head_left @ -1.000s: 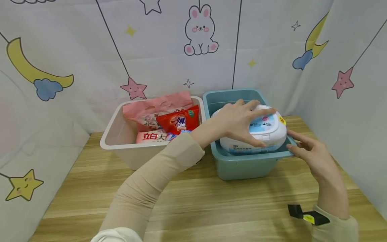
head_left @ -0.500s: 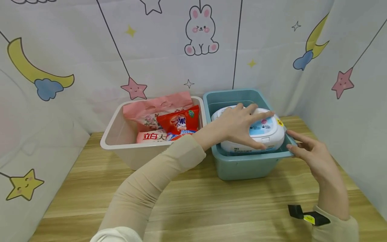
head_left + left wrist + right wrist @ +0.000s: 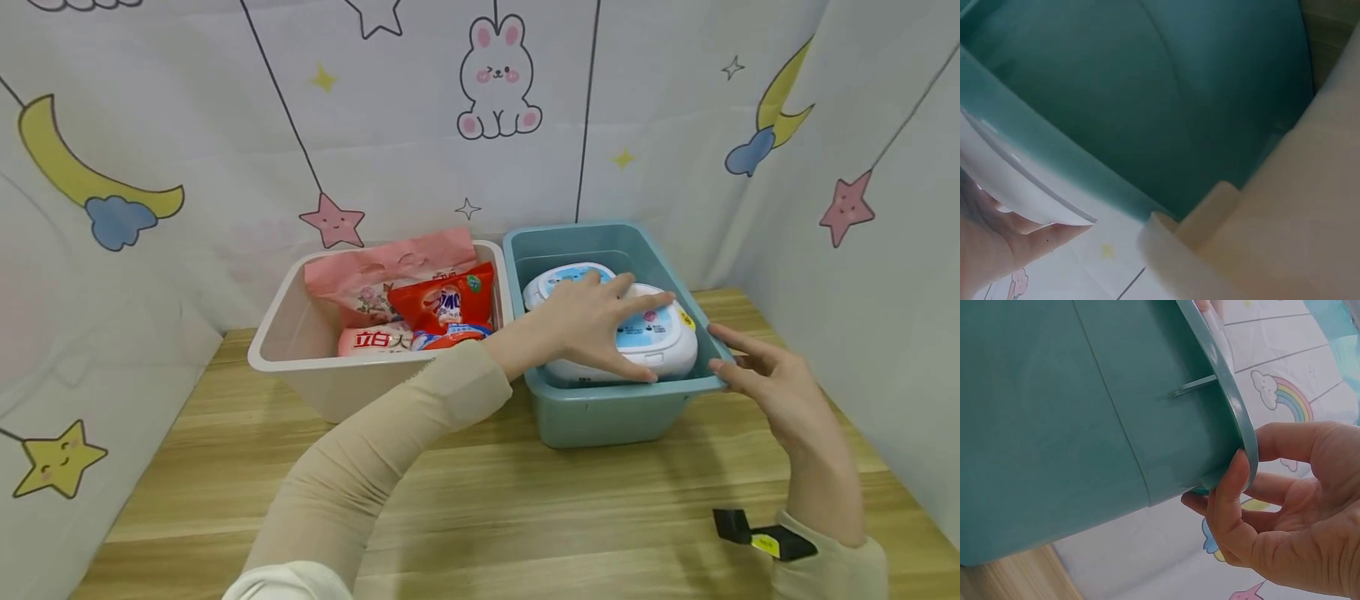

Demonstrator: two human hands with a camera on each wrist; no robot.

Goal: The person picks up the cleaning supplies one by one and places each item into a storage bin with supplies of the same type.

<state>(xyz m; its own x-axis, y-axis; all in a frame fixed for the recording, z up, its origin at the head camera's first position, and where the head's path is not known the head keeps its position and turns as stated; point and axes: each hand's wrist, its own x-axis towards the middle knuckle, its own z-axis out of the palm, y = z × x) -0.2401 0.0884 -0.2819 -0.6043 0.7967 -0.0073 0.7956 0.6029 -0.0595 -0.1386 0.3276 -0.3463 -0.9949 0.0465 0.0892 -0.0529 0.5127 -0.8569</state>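
Note:
In the head view, a teal plastic bin point(image 3: 600, 417) stands at the right. My left hand point(image 3: 592, 325) spreads over a white lidded plastic box point(image 3: 660, 350) with a blue label, inside the bin; the thumb lies along its front and the fingers grip across the lid. Behind it sits a second white box with a blue-patterned lid point(image 3: 581, 271), partly covered by the hand. My right hand point(image 3: 772, 383) pinches the bin's right front corner. The right wrist view shows the thumb outside the teal rim point(image 3: 1235, 406) and fingers on its other side.
Left of the teal bin stands a cream bin point(image 3: 300, 358), close beside it. It holds a pink bag point(image 3: 390, 258), a red packet point(image 3: 442, 300) and a white packet with red lettering point(image 3: 371, 337). A patterned curtain point(image 3: 420, 125) hangs behind the wooden table point(image 3: 525, 517).
The white box under my left hand has sunk lower into the teal bin and shifted slightly left, uncovering more of the box behind. My right hand keeps its hold on the rim.

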